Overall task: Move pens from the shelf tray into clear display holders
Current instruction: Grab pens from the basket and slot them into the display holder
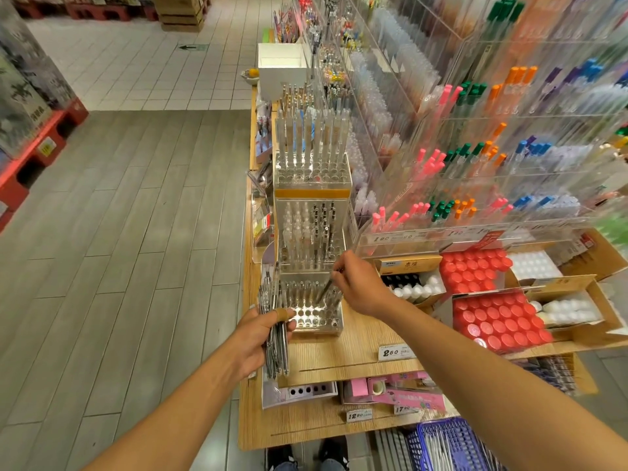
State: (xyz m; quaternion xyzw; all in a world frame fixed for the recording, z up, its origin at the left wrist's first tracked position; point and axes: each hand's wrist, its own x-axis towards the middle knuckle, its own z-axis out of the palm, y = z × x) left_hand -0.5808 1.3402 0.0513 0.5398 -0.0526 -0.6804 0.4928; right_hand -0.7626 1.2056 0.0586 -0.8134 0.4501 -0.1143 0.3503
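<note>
You see two hands: the left hand (261, 338) grips one bundle of pens (276, 338), too many and too blurred to count; the right hand (356, 283) pinches one pen (325, 289). Three clear holders stand in a row on the shelf: near holder (314, 312), middle holder (311, 229), far holder (311, 171). Two trays of red caps (475, 270) (499, 322) sit to the right. Three price tags are legible on the shelf edges: 2.50 (392, 352), 12.90 (358, 415), 17.90 (404, 408). One blue basket (452, 447) is below. Two shoes (307, 457) are visible.
</note>
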